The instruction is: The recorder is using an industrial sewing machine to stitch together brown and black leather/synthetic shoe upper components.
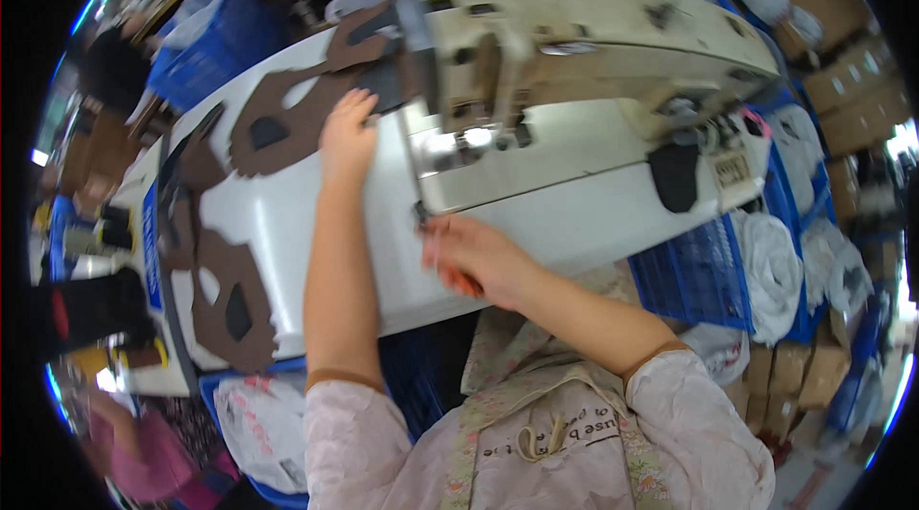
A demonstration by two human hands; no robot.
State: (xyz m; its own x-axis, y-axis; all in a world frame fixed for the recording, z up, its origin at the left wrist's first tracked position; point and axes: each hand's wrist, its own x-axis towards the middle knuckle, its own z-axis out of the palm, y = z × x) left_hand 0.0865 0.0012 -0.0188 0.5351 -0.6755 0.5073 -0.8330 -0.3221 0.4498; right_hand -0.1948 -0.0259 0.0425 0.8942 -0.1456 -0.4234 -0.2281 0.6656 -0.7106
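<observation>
My left hand (348, 132) is stretched out over the white sewing table (287, 213), its fingertips beside a brown cut piece (330, 93) with dark grey patches. That piece reaches up to the head of a cream sewing machine (613, 50). In front of the machine's metal bed (546, 151), my right hand (479, 259) is closed around a small orange-handled tool (466, 282). Something dark (421, 212), maybe its tip, shows at the finger end; blur and the fingers hide its exact kind. Another scalloped brown piece (230, 294) with a dark patch lies at the table's left end.
A black rounded piece (675, 177) lies on the right of the table. Blue crates (691, 271) with white bags stand below and around it. Cardboard boxes (852, 79) are stacked at right. A person in pink (148, 453) is at lower left.
</observation>
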